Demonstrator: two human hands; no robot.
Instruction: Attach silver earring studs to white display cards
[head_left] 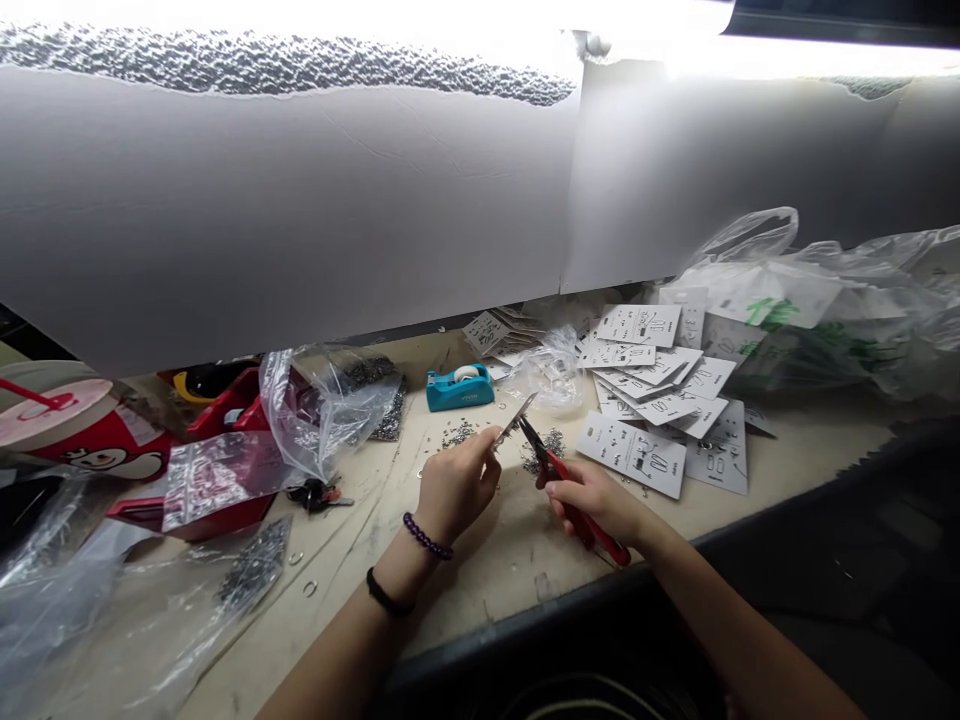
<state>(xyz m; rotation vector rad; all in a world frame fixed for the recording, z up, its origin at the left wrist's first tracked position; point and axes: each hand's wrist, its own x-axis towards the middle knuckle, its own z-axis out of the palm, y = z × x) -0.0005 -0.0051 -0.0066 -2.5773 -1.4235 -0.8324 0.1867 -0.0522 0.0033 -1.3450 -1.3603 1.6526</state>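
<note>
**Left hand (457,487) and right hand (594,503) meet above a work table (487,570)**

The person sits at the near edge of the table, and the two hands are close together near its middle. The right hand is closed around the red-handled pliers (577,505), and their dark metal tips point up toward the left hand. The left hand pinches a thin silver piece (514,421) between its fingers, and this piece almost meets the tips of the pliers. I cannot tell exactly what kind of piece it is. Small heaps of metal parts (457,435) lie on the table just under the hands. A purple bead bracelet (427,537) and a black band (386,592) are on the left wrist.

Toward the far edge stands a blue tape dispenser (460,389). On the right side, many white printed cards (637,345) lie in overlapping piles, with small metal parts fixed on them. Near the left edge are clear plastic bags (326,405), a bunch of keys (315,494), a red holder (225,510) and a red tub with a pink lid (82,430). A few loose metal rings (309,588) lie near the left wrist.
</note>
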